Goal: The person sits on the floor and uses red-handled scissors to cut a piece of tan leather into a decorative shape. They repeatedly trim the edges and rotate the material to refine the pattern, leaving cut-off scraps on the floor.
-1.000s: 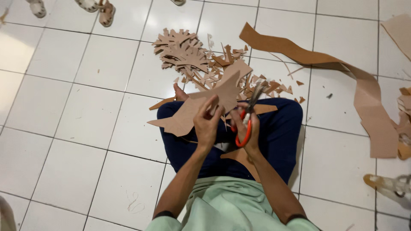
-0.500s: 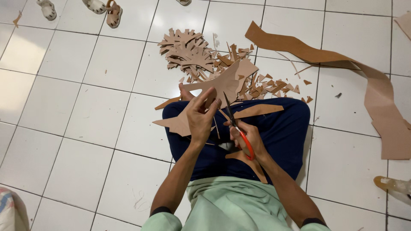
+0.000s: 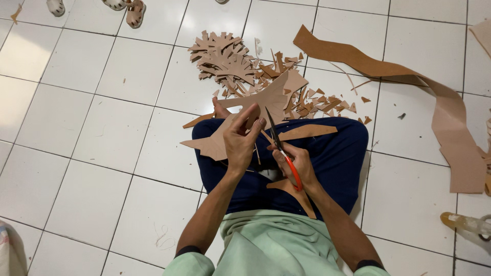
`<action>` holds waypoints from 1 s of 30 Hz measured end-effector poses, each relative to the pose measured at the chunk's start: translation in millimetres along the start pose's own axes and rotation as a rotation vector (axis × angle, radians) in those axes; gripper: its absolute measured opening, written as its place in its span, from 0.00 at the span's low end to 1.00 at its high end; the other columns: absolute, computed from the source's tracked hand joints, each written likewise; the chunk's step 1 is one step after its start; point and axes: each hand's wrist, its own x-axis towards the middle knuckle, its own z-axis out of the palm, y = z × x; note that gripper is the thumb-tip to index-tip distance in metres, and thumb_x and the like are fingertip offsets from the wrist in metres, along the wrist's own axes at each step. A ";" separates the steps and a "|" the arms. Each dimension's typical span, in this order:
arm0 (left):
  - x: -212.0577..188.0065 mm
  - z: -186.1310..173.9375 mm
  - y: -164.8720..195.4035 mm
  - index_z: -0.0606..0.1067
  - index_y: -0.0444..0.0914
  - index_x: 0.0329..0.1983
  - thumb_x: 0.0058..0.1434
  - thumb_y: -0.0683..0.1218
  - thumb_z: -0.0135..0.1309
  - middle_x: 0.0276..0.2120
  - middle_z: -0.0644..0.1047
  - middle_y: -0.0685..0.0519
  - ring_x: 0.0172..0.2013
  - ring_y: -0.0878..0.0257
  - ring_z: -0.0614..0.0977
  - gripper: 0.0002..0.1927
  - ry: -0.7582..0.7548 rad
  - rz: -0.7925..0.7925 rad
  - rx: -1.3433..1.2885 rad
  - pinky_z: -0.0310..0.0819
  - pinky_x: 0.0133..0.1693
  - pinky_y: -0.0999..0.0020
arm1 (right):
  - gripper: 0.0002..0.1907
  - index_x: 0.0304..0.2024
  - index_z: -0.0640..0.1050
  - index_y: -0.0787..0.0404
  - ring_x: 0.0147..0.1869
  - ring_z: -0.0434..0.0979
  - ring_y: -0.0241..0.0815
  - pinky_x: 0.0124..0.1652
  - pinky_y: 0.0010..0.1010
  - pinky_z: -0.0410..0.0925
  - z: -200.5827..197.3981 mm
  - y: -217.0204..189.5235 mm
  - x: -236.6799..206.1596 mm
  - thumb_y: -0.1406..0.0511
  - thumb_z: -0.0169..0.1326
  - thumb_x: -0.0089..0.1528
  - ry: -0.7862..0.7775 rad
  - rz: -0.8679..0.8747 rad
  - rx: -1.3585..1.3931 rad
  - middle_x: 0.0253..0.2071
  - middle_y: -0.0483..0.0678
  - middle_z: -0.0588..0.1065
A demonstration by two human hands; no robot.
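now left hand (image 3: 240, 140) grips a tan cardboard shape (image 3: 255, 110), right hand (image 3: 296, 163) grips orange-handled scissors (image 3: 281, 148).

This looks like a home floor used as a small craft workplace. The person sits on white floor tiles (image 3: 76, 117). Beyond the grip lies a heap of tan cut-out scraps (image 3: 255, 71); a long tan strip (image 3: 450, 122) trails to its right. Sandals (image 3: 134, 11) rest at the far left edge.
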 end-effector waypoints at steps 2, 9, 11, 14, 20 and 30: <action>-1.0 -0.5 -0.8 0.73 0.30 0.61 0.63 0.38 0.60 0.52 0.80 0.39 0.50 0.57 0.85 0.23 0.000 -0.010 0.000 0.85 0.52 0.67 | 0.28 0.40 0.82 0.66 0.14 0.64 0.25 0.14 0.19 0.59 0.4 0.2 -0.9 0.46 0.53 0.64 0.024 0.033 -0.014 0.13 0.36 0.66; -1.0 1.7 1.3 0.71 0.30 0.64 0.64 0.39 0.60 0.58 0.77 0.38 0.59 0.54 0.80 0.25 -0.041 0.029 -0.018 0.83 0.55 0.65 | 0.19 0.35 0.82 0.65 0.14 0.59 0.25 0.15 0.21 0.52 5.5 4.9 -3.9 0.54 0.57 0.65 0.086 0.037 0.024 0.13 0.37 0.64; 4.0 0.0 7.6 0.67 0.30 0.67 0.59 0.42 0.65 0.63 0.67 0.33 0.61 0.51 0.76 0.33 -0.021 0.093 0.199 0.82 0.55 0.64 | 0.17 0.36 0.83 0.65 0.15 0.60 0.25 0.16 0.21 0.52 4.1 5.6 -4.4 0.56 0.58 0.65 0.107 0.021 -0.054 0.12 0.37 0.64; 22.8 -11.6 22.9 0.61 0.32 0.70 0.47 0.52 0.69 0.64 0.58 0.28 0.58 0.47 0.75 0.50 0.111 0.397 0.912 0.80 0.53 0.58 | 0.16 0.36 0.84 0.65 0.17 0.61 0.25 0.18 0.21 0.54 -2.2 5.0 -5.1 0.58 0.59 0.65 0.123 -0.042 -0.168 0.13 0.38 0.65; 64.7 -35.6 52.3 0.69 0.37 0.67 0.66 0.45 0.58 0.45 0.83 0.46 0.38 0.60 0.86 0.26 -0.468 0.252 0.846 0.84 0.39 0.61 | 0.14 0.38 0.83 0.66 0.14 0.63 0.27 0.16 0.22 0.56 -9.0 -2.8 -11.0 0.60 0.56 0.64 -0.015 0.061 -0.083 0.13 0.38 0.67; 45.6 -27.0 66.2 0.79 0.41 0.58 0.67 0.46 0.54 0.27 0.82 0.54 0.29 0.65 0.84 0.16 -0.635 0.119 0.751 0.63 0.59 0.48 | 0.22 0.57 0.74 0.71 0.29 0.68 0.28 0.30 0.23 0.66 -15.8 -10.3 -5.9 0.61 0.49 0.66 -0.227 0.098 0.308 0.29 0.40 0.69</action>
